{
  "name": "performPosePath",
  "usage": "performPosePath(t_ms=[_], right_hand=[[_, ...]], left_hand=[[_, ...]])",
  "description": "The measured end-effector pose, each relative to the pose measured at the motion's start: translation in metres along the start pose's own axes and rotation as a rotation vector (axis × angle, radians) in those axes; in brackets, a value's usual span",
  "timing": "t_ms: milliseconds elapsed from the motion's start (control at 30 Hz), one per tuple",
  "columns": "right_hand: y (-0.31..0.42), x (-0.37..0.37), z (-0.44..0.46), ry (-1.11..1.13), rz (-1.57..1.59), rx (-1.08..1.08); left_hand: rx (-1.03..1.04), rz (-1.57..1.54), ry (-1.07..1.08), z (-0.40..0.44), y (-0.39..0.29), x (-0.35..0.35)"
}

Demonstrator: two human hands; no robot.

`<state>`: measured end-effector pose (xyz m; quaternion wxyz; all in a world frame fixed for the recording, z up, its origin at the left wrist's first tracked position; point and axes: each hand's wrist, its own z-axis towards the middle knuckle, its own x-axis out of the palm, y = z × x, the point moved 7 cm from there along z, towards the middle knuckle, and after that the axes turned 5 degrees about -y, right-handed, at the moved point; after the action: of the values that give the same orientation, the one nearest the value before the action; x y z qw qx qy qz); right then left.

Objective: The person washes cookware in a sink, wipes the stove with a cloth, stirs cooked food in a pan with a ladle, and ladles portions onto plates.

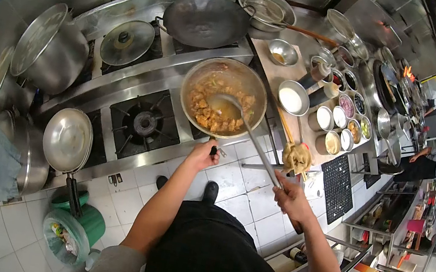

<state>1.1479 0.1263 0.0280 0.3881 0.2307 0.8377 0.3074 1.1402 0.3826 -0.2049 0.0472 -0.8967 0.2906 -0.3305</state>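
Observation:
A wide metal pan [255,84] holding browned chunks of food [202,107] in sauce sits on the front of the stove. My left hand [203,154] is closed around the pan's dark handle at its near side. In my right hand [293,199] is the shaft of a long metal ladle [261,155], whose bowl lies in the sauce among the chunks. Just beyond my right hand, a yellowish cloth-like bundle [296,158] is by the edge of the side counter.
A bare burner [145,122] is left of the pan; behind it are a lidded pan [127,43] and a dark wok [206,20]. Bowls of ingredients [293,98] fill the right counter. A green bin [90,230] stands lower left. Other people [435,166] are far right.

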Motion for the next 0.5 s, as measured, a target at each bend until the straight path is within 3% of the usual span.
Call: performPosePath(t_ms=[67, 167, 267, 367, 500], right_hand=[[-0.010, 0.015, 0.010, 0.042, -0.106, 0.009], [-0.021, 0.030, 0.055, -0.164, -0.373, -0.484], [-0.007, 0.029, 0.079, -0.192, -0.350, -0.421], [0.015, 0.003, 0.045, -0.143, -0.347, -0.402], [0.006, 0.000, 0.026, 0.073, -0.256, -0.109]], left_hand=[[0.018, 0.001, 0.020, 0.003, 0.000, 0.001], [0.032, -0.018, 0.018, 0.011, 0.005, -0.006], [0.037, -0.045, 0.020, 0.006, 0.006, -0.002], [0.023, -0.053, 0.020, 0.010, 0.002, -0.002], [0.028, -0.023, 0.008, 0.007, 0.001, 0.000]])
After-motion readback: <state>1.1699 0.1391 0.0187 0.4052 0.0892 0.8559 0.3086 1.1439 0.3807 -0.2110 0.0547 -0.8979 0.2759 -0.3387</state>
